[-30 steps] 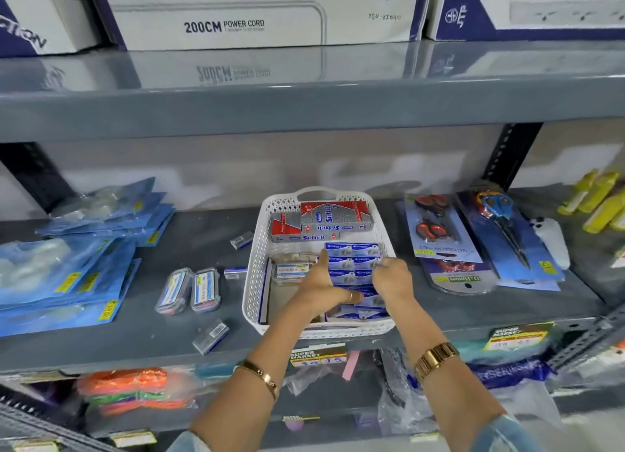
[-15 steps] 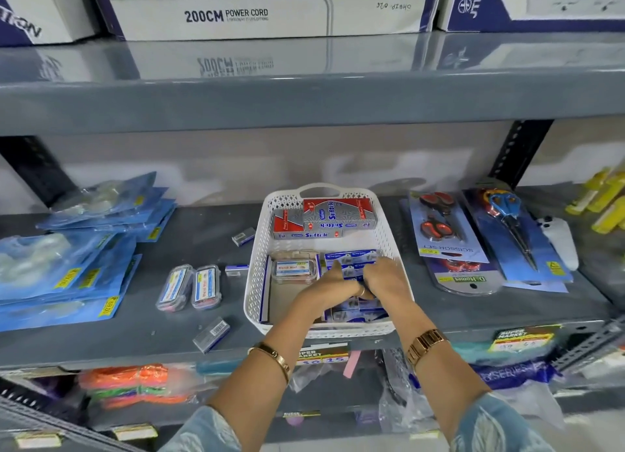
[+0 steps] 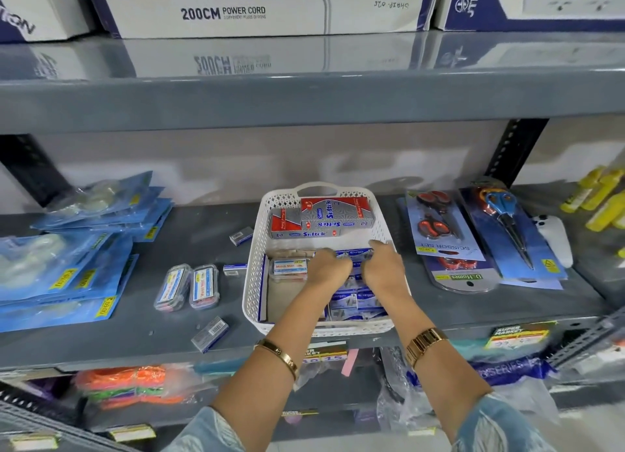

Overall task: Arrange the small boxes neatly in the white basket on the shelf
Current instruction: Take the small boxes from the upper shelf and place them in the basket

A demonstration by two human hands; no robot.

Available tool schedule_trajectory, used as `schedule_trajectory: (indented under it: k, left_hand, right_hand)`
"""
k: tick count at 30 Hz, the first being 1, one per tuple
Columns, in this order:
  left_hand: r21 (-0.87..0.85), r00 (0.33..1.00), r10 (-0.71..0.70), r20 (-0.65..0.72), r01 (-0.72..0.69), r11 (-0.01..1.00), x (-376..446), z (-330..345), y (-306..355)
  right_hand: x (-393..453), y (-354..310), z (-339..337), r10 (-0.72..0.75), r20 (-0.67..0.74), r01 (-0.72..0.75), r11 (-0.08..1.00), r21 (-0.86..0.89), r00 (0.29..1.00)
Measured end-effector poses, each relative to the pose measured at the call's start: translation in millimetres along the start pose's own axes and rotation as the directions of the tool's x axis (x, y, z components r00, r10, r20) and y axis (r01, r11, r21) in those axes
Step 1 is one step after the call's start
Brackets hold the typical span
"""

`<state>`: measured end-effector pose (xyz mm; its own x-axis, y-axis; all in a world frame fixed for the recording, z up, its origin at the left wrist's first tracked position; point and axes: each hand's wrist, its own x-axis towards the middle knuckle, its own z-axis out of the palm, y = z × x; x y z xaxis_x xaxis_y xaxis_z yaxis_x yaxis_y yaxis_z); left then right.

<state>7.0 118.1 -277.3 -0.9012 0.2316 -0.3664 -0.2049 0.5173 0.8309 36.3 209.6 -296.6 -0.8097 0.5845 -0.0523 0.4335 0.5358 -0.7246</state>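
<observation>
**Both hands press the blue boxes into rows in the basket**

The white basket (image 3: 252, 282) stands on the grey shelf (image 3: 101, 336), near its front edge. Both hands are inside it, over the right half. The left hand (image 3: 326, 269) and the right hand (image 3: 384, 270) lie close together on top of the small blue boxes (image 3: 355, 299). The fingers of both hands are curled down onto the boxes; whether they clamp a box or only press on it, I cannot tell.

At the back of the basket lie two red and grey boxes (image 3: 324, 216), one on the other. On the left side is a clear case (image 3: 289, 269) over a bare part of the floor.

To do this step well, I think the hands should push the blue boxes together toward the right wall, with labels facing up and edges in line, so no box stands tilted. Light pressure seems enough, because the boxes look thin and may crush.

Some boxes are not yet in the basket: one (image 3: 210, 333) near the front edge, one (image 3: 241, 236) and one (image 3: 235, 269) just beside the left wall. Two clear cases (image 3: 187, 287) lie further left. Scissor packs (image 3: 443, 235) lie on the right, blue packets (image 3: 67, 248) on the left. It looks like a shop.
</observation>
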Motion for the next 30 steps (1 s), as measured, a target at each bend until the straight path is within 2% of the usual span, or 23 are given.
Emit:
schedule_trajectory:
  k: [4,6,12,16,20,25,30]
  left_hand:
    - [-0.050,0.988,0.123,-0.094,-0.128,0.991,-7,-10,3]
    - [-0.012,0.967,0.206,-0.150,-0.210,0.978,-14,-14,2]
    - [0.090,0.918,0.306,-0.251,-0.293,0.952,-42,-27,-6]
    - [0.133,0.861,0.392,-0.324,-0.369,0.920,-62,-46,-24]
    - [0.312,0.757,0.527,-0.385,-0.431,0.847,-79,-70,-47]
    - [0.520,0.691,0.586,-0.424,-0.344,0.782,-89,-105,-79]
    - [0.674,0.678,0.596,-0.431,-0.197,0.712,-91,-133,-110]
  right_hand:
    - [-9,-6,-4,-0.099,-0.110,0.099,0.995,-0.002,0.989]
    - [-15,-9,-7,-0.145,-0.140,0.144,0.989,-0.021,0.980]
    - [-42,-22,-13,-0.178,-0.140,0.174,0.984,-0.044,0.974]
    - [-67,-31,-13,-0.215,-0.186,0.204,0.976,-0.079,0.959]
    - [-87,-36,-1,-0.252,-0.184,0.245,0.968,-0.062,0.950]
    - [-110,-55,24,-0.363,-0.228,0.363,0.931,-0.044,0.903]
    - [-127,-73,51,-0.523,-0.183,0.515,0.852,-0.093,0.832]
